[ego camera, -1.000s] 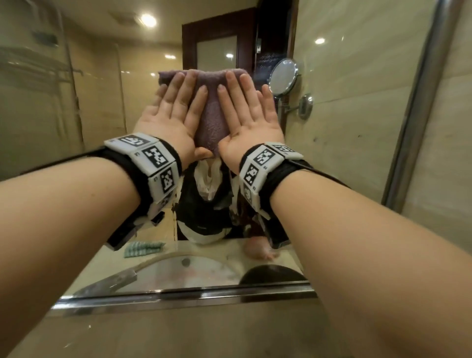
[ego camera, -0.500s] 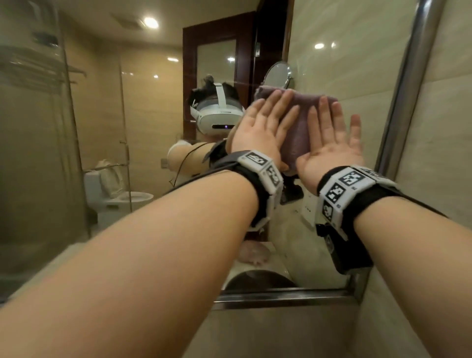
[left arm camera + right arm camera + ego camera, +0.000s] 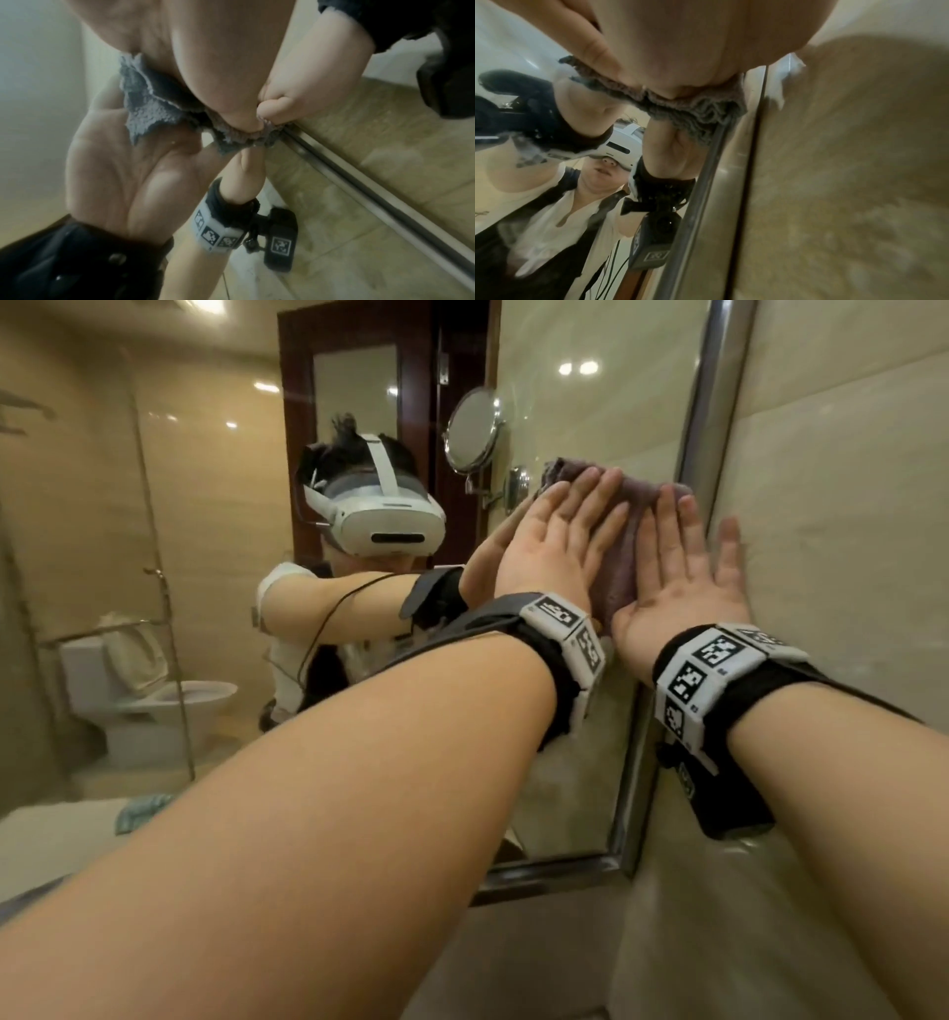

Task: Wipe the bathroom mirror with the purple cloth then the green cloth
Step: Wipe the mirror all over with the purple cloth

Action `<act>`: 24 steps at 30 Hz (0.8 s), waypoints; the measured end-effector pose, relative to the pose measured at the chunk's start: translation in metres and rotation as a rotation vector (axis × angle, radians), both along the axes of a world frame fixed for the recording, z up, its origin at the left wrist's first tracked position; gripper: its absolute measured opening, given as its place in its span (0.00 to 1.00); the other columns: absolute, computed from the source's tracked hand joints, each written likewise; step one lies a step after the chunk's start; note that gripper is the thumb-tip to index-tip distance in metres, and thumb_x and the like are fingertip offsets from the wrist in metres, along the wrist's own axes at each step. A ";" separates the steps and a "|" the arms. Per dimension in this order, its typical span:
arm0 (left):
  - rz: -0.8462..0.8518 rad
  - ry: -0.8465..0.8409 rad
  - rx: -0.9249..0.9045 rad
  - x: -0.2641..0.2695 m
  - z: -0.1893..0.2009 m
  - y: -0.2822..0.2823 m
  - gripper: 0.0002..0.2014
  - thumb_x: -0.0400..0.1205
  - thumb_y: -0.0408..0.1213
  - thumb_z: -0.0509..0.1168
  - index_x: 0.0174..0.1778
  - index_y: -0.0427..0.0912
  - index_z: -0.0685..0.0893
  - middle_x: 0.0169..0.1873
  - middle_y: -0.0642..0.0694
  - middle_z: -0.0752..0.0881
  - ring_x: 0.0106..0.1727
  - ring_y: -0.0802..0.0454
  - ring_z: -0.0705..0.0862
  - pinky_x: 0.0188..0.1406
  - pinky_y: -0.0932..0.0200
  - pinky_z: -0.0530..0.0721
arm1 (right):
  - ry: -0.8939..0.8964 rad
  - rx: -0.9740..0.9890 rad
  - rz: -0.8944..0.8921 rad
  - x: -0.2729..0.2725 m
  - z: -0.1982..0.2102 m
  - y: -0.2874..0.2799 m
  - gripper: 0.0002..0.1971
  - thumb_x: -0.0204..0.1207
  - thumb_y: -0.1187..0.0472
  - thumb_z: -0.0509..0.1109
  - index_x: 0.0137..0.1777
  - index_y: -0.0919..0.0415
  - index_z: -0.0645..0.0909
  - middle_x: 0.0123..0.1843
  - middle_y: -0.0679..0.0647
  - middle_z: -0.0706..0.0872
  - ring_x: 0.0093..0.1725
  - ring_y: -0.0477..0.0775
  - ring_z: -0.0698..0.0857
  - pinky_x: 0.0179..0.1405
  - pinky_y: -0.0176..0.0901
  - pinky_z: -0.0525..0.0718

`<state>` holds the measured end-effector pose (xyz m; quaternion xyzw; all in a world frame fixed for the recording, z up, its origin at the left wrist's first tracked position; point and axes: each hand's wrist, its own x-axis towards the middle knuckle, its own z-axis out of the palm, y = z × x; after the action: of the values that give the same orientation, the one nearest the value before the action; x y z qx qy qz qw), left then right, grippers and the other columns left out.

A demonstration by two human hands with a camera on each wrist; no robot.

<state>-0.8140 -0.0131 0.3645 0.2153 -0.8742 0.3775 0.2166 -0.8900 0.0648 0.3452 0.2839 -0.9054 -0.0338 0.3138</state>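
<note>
Now both hands flat-fingered, left hand, right hand, purple cloth pressed beneath them against mirror.

- Premises: a bathroom, of hotel or residential type.
- Large wall mirror with a metal frame, fixed to a wall of glossy beige tiles.
- Reflected in it: a white toilet, a glass shower partition, a round magnifying mirror on a swivel arm, and a dark wooden door.
- Recessed ceiling lights also reflected.
</note>
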 end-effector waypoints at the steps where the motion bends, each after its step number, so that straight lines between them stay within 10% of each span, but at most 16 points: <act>1: -0.003 0.000 -0.007 0.002 -0.001 -0.002 0.46 0.81 0.65 0.45 0.80 0.37 0.31 0.79 0.35 0.32 0.81 0.42 0.31 0.77 0.49 0.30 | 0.009 -0.002 0.004 -0.001 -0.001 0.000 0.35 0.81 0.49 0.39 0.77 0.66 0.23 0.80 0.60 0.24 0.79 0.59 0.26 0.74 0.61 0.27; 24: 0.165 0.144 0.047 0.191 -0.050 -0.124 0.42 0.80 0.66 0.38 0.69 0.41 0.19 0.77 0.40 0.25 0.79 0.46 0.27 0.71 0.51 0.23 | 0.180 0.048 0.454 0.152 -0.023 -0.108 0.39 0.79 0.54 0.49 0.78 0.65 0.26 0.81 0.61 0.27 0.80 0.62 0.29 0.74 0.53 0.25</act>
<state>-0.6227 -0.1367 0.3146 0.3179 -0.8443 0.3572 0.2418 -0.7383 -0.0430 0.3223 0.4831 -0.7858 -0.0092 0.3861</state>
